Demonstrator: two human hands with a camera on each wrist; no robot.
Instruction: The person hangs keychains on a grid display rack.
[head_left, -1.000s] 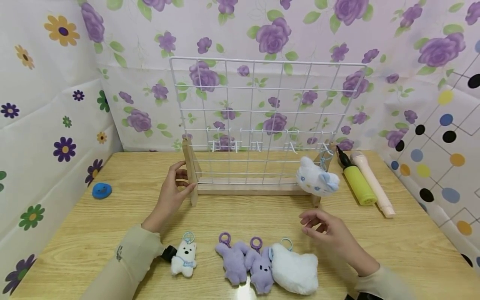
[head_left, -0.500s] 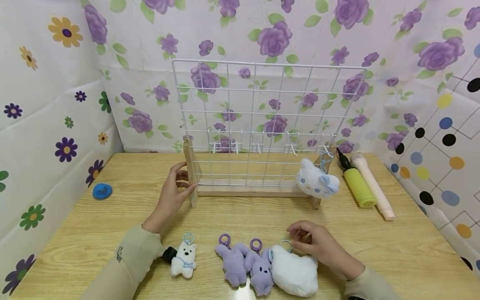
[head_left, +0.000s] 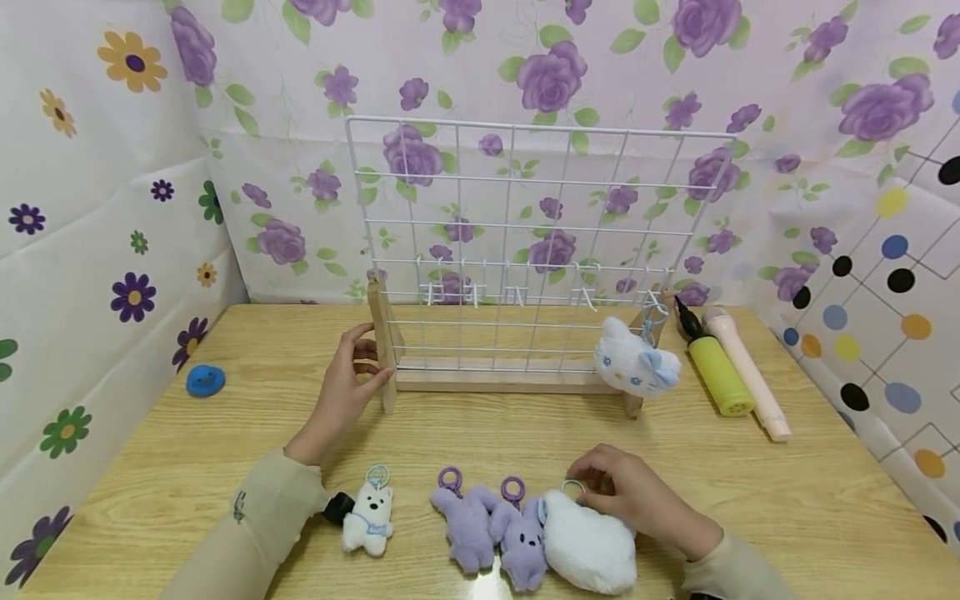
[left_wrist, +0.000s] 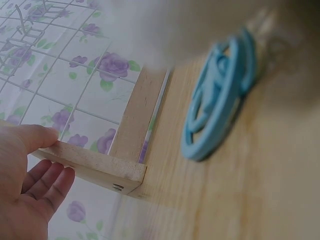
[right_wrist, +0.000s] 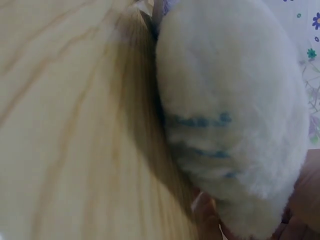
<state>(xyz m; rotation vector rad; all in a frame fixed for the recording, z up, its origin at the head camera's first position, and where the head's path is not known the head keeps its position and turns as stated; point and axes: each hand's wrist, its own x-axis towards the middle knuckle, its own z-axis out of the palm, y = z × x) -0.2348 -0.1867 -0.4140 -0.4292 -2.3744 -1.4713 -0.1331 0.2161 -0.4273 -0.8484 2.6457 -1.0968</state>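
My left hand (head_left: pixel 351 371) grips the left wooden leg (head_left: pixel 381 346) of a white wire grid rack (head_left: pixel 525 225), thumb in front and fingers behind; the left wrist view shows this grip too. My right hand (head_left: pixel 626 492) pinches at the light-blue ring end of a white plush keychain (head_left: pixel 588 546) lying on the table. In the right wrist view the plush (right_wrist: pixel 230 100) hides most of the fingers. A white cat-head plush (head_left: pixel 636 360) with a blue bow hangs at the rack's right side.
Two purple plush keychains (head_left: pixel 468 529) lie left of the white plush, and a small white bear keychain (head_left: pixel 369 521) lies by the left wrist. Several white hooks (head_left: pixel 516 295) hang on the grid. A yellow-green pump (head_left: pixel 720 375), a pale pink tube (head_left: pixel 750 379) and a blue duck (head_left: pixel 205 381) lie farther out.
My right hand has moved left and down from below the cat-head plush to the white plush's ring, and its fingers have drawn together there. My left hand stays on the wooden leg.
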